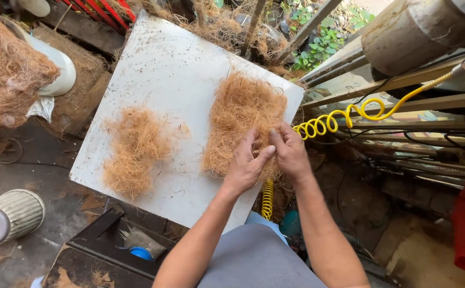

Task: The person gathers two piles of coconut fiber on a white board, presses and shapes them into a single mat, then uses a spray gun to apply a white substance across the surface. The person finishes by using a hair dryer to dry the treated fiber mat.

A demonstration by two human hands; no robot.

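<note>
Under the fingertips of both hands, at the near end of a larger fibre pile [241, 124], the work is being done. The left hand [246, 166] and the right hand [291, 153] are held close together, thumbs almost touching, and a few strands at the pile's near edge are pinched between thumb and curled fingers of each hand; the remaining fingers are pressed into the mat rather than spread. The pile is laid on a white board [163, 69], running from the fingers toward the board's far corner.

To the left of the fingers, well apart from them, a smaller fibre pile [134, 152] is seen on the same board, looser and thinner. Just to the right of the right hand, a yellow coiled hose [328, 121] is strung off the board's edge, and more of its coils are seen below the wrists.

The fibre is judged to be very light, dry and springy, wiry rather than soft, and tangled so that strands drag their neighbours along. It is not thought fragile, though loose bits would be shed easily. Hold is best taken at a thin edge tuft, pinched firmly, with the bulk pressed down by the other fingers.
</note>
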